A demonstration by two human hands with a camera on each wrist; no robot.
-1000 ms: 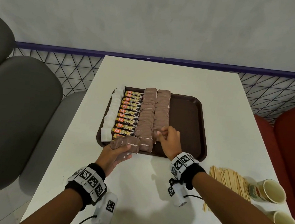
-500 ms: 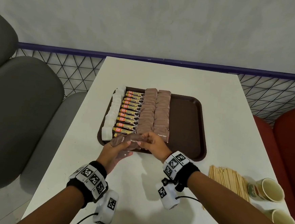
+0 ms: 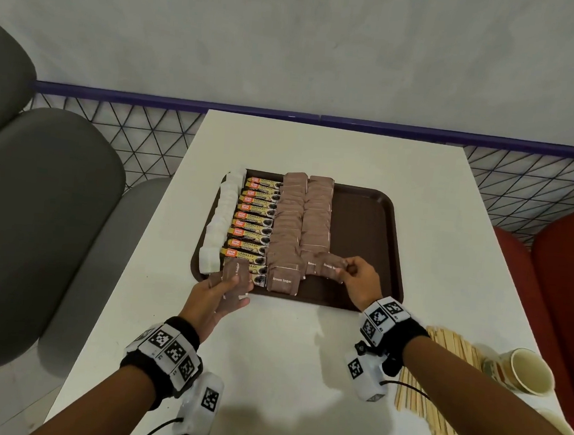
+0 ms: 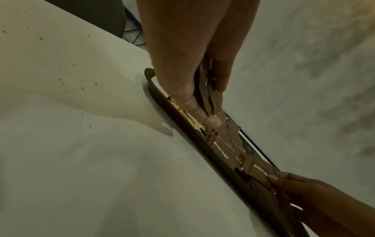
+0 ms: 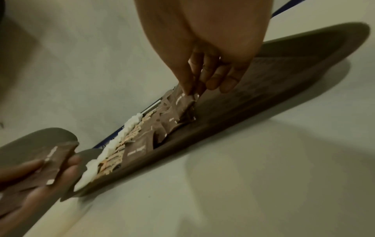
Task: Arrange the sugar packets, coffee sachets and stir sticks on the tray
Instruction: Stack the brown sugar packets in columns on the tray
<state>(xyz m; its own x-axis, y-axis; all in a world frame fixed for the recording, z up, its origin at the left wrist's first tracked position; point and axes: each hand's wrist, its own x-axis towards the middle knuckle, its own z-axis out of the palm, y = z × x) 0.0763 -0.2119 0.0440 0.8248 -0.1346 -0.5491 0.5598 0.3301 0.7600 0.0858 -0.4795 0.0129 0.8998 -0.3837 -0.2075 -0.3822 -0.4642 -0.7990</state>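
Note:
A dark brown tray (image 3: 374, 231) on the white table carries a column of white sugar packets (image 3: 222, 212), a column of coffee sachets (image 3: 252, 221) and two columns of brown sugar packets (image 3: 304, 215). My left hand (image 3: 219, 292) grips a small stack of brown sugar packets (image 3: 234, 275) just over the tray's near-left edge, also seen in the left wrist view (image 4: 209, 94). My right hand (image 3: 356, 277) pinches one brown sugar packet (image 3: 326, 266) low over the near end of the right brown column (image 5: 184, 99). The wooden stir sticks (image 3: 437, 383) lie off the tray at the right.
Two paper cups (image 3: 527, 372) lie by the table's right edge beyond the stir sticks. The tray's right half (image 3: 364, 223) is bare. Grey chairs (image 3: 37, 225) stand to the left, red seats (image 3: 566, 266) to the right, a wire fence behind.
My right hand took a brown sugar packet from the stack in my left hand and carried it right, to the near end of the right brown column. My left hand stayed in place.

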